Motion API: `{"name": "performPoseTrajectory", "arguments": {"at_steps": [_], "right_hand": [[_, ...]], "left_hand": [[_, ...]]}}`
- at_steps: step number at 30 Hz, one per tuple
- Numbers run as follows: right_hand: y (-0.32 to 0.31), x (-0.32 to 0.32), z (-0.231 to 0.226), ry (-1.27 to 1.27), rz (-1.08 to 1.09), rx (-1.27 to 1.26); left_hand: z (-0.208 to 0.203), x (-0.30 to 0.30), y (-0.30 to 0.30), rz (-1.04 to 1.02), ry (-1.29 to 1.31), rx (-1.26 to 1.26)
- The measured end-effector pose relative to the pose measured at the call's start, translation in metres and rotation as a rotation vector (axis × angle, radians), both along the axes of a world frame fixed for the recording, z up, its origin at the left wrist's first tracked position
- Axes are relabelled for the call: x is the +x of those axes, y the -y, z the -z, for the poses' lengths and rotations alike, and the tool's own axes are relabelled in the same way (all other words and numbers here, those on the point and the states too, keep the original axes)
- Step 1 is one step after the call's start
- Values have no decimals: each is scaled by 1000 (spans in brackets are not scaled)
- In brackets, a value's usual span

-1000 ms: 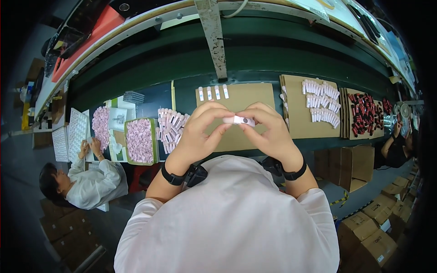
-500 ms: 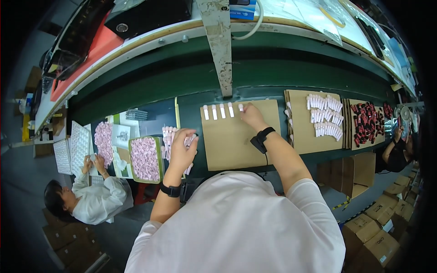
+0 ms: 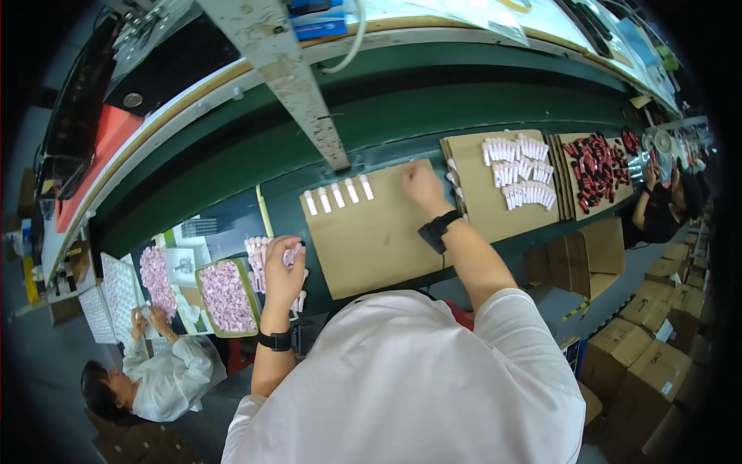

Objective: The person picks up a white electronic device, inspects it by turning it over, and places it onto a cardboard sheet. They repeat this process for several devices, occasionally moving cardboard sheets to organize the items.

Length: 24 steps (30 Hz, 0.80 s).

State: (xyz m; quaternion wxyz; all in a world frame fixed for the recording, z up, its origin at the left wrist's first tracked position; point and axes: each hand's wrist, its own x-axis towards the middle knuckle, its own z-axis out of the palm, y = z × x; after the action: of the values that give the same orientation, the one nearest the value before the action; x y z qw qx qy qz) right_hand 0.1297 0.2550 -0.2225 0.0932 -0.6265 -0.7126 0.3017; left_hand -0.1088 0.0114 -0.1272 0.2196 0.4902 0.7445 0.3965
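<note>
LH [image 3: 282,272] w/ tube [image 3: 292,252], RH [image 3: 421,188] over far edge of cardboard sheet [image 3: 375,251].
LH fingers curled, gripping pink/wht tube; tube pile [image 3: 256,251] just beside it, green tray [image 3: 253,292] further L. RH fingers bent, can't tell if holding anything; row of 5 tubes [image 3: 338,193] to its L, tube batch [image 3: 519,172] on another board [image 3: 491,209] to its R.

A green bench [image 3: 287,207] bears cardboard sheets [image 3: 375,240], tubes [image 3: 256,252], a tray [image 3: 252,297]

Cardboard [image 3: 375,247] free centrally; tube row [image 3: 338,196] blocks far left
</note>
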Motion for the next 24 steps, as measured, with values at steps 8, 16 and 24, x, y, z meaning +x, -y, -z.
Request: {"name": "performPoseTrajectory", "arguments": {"at_steps": [8, 16, 24], "right_hand": [[-44, 175, 17, 102, 247, 423], [-35, 206, 40, 305, 265, 435], [17, 135, -40, -369, -12, 129]], "left_hand": [[-7, 37, -16, 42, -43, 8], [-14, 60, -13, 60, -31, 6], [-42, 82, -15, 64, 32, 10]]}}
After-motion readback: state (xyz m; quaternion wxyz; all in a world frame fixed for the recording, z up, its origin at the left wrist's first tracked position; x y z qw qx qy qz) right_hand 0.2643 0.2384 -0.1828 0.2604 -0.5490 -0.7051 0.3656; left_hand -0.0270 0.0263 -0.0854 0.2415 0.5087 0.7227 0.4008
